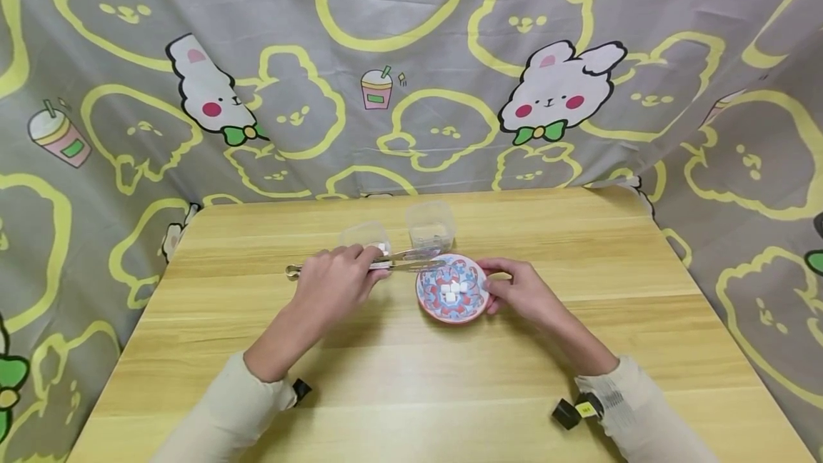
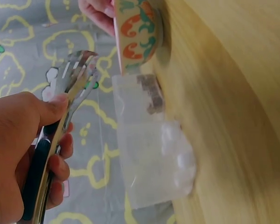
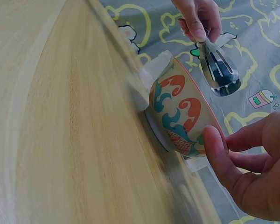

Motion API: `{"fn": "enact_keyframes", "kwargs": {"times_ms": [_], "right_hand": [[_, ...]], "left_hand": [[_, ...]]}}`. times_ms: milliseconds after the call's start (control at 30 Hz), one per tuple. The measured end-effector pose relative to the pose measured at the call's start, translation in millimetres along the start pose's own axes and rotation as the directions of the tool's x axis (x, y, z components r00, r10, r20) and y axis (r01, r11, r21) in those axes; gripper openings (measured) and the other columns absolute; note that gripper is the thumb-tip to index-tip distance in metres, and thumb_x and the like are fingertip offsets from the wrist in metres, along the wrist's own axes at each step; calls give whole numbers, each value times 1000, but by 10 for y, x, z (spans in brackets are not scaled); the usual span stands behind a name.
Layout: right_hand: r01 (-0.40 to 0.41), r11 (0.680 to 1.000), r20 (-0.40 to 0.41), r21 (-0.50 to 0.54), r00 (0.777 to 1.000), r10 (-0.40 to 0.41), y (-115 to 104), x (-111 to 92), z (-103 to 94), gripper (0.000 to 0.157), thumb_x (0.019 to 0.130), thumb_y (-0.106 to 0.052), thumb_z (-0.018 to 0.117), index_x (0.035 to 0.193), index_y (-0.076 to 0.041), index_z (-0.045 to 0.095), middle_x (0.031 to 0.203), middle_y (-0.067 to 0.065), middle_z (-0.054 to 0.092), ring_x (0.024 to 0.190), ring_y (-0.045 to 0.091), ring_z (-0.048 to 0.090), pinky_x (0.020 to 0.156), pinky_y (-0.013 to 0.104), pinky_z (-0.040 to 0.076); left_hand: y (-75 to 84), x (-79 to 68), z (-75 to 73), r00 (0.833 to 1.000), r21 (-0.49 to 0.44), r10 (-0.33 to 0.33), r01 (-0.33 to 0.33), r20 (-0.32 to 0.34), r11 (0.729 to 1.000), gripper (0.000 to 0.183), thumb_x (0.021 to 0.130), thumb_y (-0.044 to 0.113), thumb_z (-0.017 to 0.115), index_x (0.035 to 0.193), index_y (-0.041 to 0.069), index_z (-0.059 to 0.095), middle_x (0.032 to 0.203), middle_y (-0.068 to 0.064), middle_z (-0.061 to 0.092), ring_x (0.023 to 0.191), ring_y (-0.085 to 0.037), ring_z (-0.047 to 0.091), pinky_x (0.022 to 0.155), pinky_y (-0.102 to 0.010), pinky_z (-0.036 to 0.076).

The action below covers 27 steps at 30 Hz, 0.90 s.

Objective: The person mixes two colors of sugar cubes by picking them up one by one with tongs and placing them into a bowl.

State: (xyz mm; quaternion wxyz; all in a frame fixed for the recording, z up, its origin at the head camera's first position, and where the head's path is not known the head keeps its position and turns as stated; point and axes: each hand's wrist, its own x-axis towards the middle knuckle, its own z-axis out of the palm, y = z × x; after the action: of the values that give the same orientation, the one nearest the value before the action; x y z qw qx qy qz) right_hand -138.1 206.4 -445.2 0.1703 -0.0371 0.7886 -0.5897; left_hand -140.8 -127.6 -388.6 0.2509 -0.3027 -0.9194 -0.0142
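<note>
A patterned red-and-blue bowl stands on the table with several small white cubes in it. My right hand pinches the bowl's rim from the right, thumb outside. My left hand grips metal serving tongs around their handles. The slotted tong heads hover over the bowl's left side; whether anything is between them I cannot tell. Behind the left hand stands a clear plastic container with white pieces in it. Another clear container, just behind the bowl, has dark brown pieces at its bottom.
The wooden table reaches back to a grey curtain with yellow cartoon outlines, which also hangs at both sides. Black wrist devices are strapped at the sleeves.
</note>
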Motion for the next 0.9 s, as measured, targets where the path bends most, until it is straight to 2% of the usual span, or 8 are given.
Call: {"fn": "enact_keyframes", "kwargs": {"times_ms": [167, 367, 533, 733, 900], "right_hand": [[0, 1000, 2, 3, 1000, 0, 5, -4, 5, 46, 99, 1, 58, 144, 10, 51, 140, 33, 57, 65, 16, 69, 64, 34, 63], [5, 1000, 4, 5, 1000, -5, 2, 3, 5, 47, 100, 0, 58, 145, 9, 51, 140, 33, 56, 65, 15, 69, 64, 33, 62], [4, 1000, 6, 4, 1000, -4, -13, 3, 0, 47, 100, -1, 58, 145, 9, 51, 140, 34, 55, 66, 15, 69, 64, 34, 62], [-6, 1000, 3, 8, 1000, 6, -16, -2, 5, 47, 99, 1, 57, 145, 9, 51, 140, 34, 55, 65, 15, 69, 64, 33, 62], [-9, 1000, 0, 3, 1000, 9, -14, 5, 9, 47, 100, 0, 58, 145, 9, 51, 142, 34, 54, 66, 16, 69, 64, 33, 62]], "left_hand": [[-107, -20, -27, 999, 28, 23, -22, -43, 999, 29, 96, 48, 70, 103, 20, 73, 75, 0, 72, 56, -20, 63, 41, -28, 38], [-254, -40, -83, 997, 79, 18, -13, -73, 997, 26, 95, 46, 71, 102, 21, 73, 79, -3, 76, 66, -26, 71, 60, -41, 53], [-349, -56, -134, 996, 117, 15, -5, -83, 993, 24, 95, 44, 72, 102, 20, 73, 80, -4, 76, 70, -28, 72, 66, -44, 52], [-465, -68, -149, 992, 181, 21, 2, -121, 983, 25, 95, 42, 72, 105, 19, 73, 91, -6, 79, 79, -31, 72, 73, -47, 54], [-546, -51, -192, 992, 213, -7, 35, -130, 976, 27, 94, 40, 74, 105, 16, 75, 94, -9, 78, 80, -33, 70, 74, -48, 53]]}}
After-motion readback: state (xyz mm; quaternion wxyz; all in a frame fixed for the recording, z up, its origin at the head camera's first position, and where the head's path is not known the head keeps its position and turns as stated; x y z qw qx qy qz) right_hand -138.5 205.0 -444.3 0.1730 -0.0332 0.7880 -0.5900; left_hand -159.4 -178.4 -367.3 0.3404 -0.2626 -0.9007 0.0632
